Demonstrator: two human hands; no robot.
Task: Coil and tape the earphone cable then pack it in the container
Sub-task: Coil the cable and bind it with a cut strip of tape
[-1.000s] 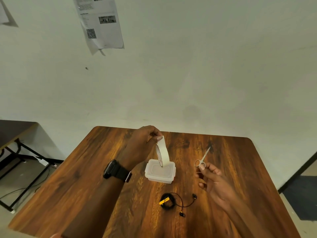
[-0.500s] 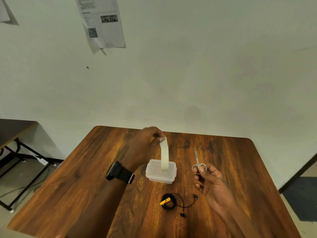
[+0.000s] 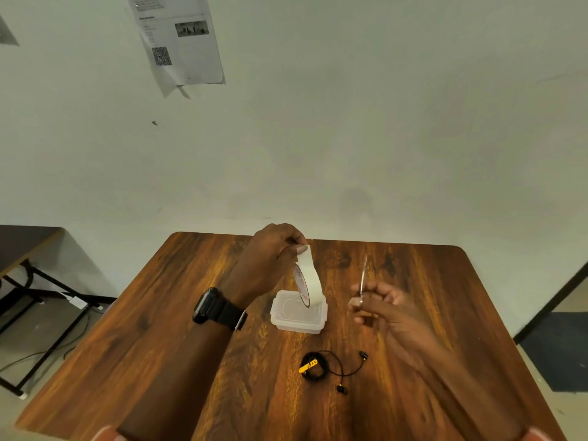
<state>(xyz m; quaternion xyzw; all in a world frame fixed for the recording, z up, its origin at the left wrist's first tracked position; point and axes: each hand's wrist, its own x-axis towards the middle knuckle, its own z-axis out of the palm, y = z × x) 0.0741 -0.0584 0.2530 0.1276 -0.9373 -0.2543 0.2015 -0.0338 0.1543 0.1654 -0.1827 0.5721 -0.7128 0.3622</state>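
1. Left hand [image 3: 270,259] is raised over the far middle of the wooden table [image 3: 159,329], thumb and fingertips pinched on the free end of the tape, black watch [image 3: 211,307] on the wrist
2. Tape roll [image 3: 307,286] hangs from that pinched strip, on edge, cream outside, red print on the inner core; its lower rim sits in front of the container from this view, contact can't be told
3. Container [image 3: 299,313] is a small clear plastic box, lid on, standing on the table between the two hands
4. Right hand [image 3: 385,308] is to the right of the container, blurred; fingers curled closed around the handles of small scissors [image 3: 362,275], blades pointing up and away; whether the blades are apart can't be told
5. Earphone cable [image 3: 321,366] lies on the table nearer the person than the container, well clear of both hands; mostly coiled into a small black loop with a yellow tab on it, two earbuds on short leads trailing off to the right
6. Printed sheet with a QR code [image 3: 178,43] hangs on the wall behind
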